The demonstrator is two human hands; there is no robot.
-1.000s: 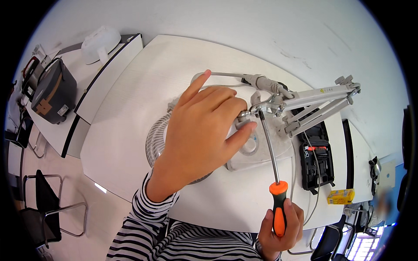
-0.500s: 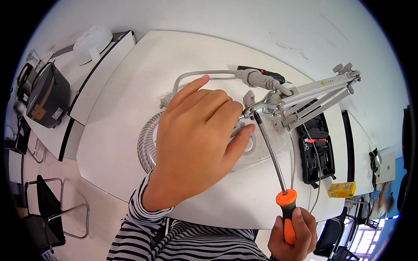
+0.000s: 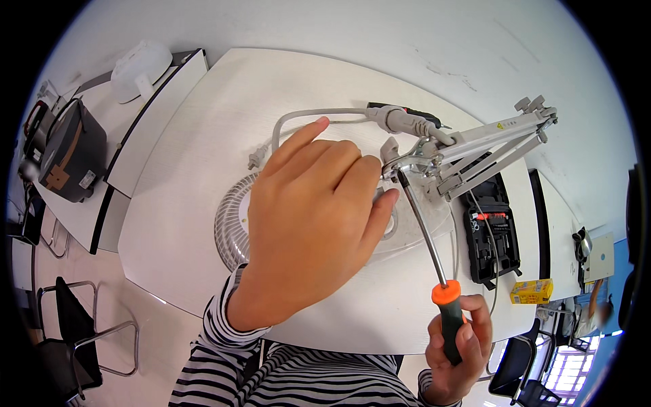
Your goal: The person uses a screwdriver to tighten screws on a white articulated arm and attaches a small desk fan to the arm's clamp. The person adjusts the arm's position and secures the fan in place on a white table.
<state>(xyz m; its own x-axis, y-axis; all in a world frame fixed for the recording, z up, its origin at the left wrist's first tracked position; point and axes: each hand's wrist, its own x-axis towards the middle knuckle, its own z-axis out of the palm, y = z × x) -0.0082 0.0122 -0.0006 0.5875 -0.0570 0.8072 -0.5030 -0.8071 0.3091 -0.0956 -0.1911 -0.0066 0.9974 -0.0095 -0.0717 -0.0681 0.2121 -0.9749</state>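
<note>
My left hand (image 3: 314,217) lies spread over a round white fan (image 3: 230,224) and its clear base disc, fingers reaching toward a metal bracket (image 3: 407,163) at the foot of a white jointed lamp arm (image 3: 495,139). My right hand (image 3: 458,339) grips the orange-and-black handle of a long screwdriver (image 3: 424,230). Its shaft runs up and left, with the tip at the bracket. A grey cable (image 3: 319,114) loops behind my fingers.
A black open tool case (image 3: 491,234) lies right of the lamp arm, a small yellow box (image 3: 532,292) beside it. The white table edge (image 3: 163,285) curves at lower left. A dark box (image 3: 71,156) and white object (image 3: 139,64) sit on the neighbouring desk. Chairs stand below left.
My right hand and the screwdriver handle have dropped lower and to the right, the shaft tilting more. My left hand stays over the fan, sliding slightly.
</note>
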